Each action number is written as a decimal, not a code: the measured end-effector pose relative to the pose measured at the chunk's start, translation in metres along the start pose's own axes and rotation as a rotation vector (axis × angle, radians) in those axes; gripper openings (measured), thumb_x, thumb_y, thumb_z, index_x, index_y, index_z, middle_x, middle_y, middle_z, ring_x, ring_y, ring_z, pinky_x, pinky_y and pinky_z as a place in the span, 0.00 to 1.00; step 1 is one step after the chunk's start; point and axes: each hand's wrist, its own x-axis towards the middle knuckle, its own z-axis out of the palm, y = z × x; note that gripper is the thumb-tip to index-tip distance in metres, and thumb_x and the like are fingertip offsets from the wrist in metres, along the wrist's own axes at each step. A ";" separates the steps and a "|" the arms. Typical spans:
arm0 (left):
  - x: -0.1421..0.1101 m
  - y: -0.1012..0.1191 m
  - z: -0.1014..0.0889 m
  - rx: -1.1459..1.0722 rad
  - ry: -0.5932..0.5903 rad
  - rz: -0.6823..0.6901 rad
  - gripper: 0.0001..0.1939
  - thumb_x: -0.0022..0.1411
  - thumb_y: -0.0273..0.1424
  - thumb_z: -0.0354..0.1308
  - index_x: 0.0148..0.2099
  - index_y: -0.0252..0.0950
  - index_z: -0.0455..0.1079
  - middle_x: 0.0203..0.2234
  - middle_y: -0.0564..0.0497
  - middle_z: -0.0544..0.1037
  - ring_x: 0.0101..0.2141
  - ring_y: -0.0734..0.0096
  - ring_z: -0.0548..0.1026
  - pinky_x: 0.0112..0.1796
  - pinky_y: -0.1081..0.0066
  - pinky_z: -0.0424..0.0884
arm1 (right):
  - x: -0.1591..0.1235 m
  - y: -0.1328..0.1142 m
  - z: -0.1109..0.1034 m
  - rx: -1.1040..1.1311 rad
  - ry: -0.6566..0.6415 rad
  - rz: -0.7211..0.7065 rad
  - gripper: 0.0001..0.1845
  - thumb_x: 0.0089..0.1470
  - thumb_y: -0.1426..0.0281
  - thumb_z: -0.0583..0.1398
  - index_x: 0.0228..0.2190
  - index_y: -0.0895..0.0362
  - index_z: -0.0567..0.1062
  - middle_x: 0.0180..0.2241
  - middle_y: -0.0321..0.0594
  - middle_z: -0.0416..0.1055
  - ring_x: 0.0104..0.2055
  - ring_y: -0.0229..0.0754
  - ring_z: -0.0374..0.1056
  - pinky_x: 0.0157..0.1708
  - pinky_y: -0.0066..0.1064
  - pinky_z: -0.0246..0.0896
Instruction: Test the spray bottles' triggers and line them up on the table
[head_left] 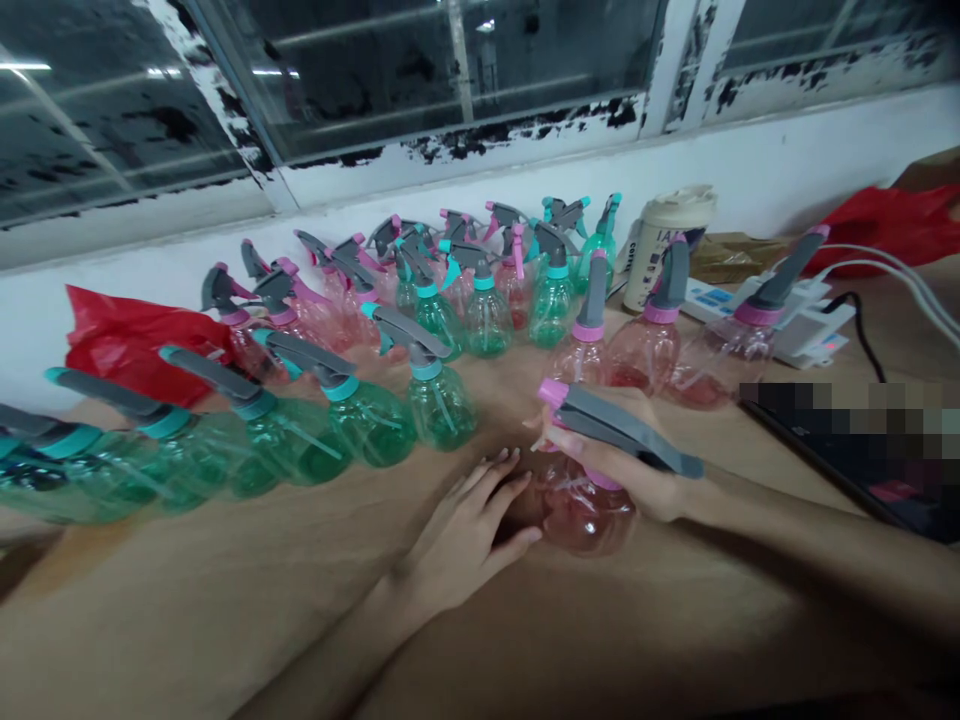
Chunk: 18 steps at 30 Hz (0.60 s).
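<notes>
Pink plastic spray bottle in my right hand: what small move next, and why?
Perhaps curl the left hand around the rounded clear-pink plastic bottle to steady it: that hand lies open beside it, while the right hand is at its grey spray head.

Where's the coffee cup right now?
In the head view, the coffee cup stands right of center near the wall, right of a green bottle and behind a pink-collared bottle.

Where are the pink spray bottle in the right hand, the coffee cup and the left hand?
Held pink spray bottle (586, 520), head view: on its round body.
Coffee cup (664, 255), head view: on its side.
Left hand (466, 535), head view: on its back.
</notes>
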 end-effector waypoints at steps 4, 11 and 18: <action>-0.001 0.001 0.001 0.005 0.002 -0.001 0.26 0.66 0.42 0.52 0.60 0.34 0.59 0.61 0.41 0.61 0.60 0.56 0.58 0.58 0.54 0.57 | 0.000 -0.001 0.001 0.020 -0.010 0.026 0.11 0.58 0.62 0.56 0.30 0.54 0.74 0.27 0.34 0.71 0.32 0.38 0.69 0.38 0.33 0.65; -0.001 0.002 0.001 0.000 0.029 -0.007 0.25 0.66 0.43 0.53 0.59 0.35 0.60 0.60 0.42 0.62 0.60 0.57 0.60 0.58 0.54 0.58 | -0.005 0.009 0.006 0.044 0.032 -0.014 0.18 0.54 0.56 0.59 0.44 0.51 0.74 0.35 0.36 0.74 0.35 0.40 0.70 0.36 0.33 0.66; 0.000 0.005 -0.002 -0.004 0.037 0.005 0.26 0.66 0.41 0.53 0.61 0.34 0.58 0.61 0.42 0.61 0.60 0.59 0.59 0.58 0.57 0.58 | -0.015 0.003 -0.004 -0.187 -0.006 0.060 0.27 0.50 0.54 0.61 0.50 0.51 0.69 0.27 0.32 0.69 0.27 0.39 0.65 0.27 0.32 0.63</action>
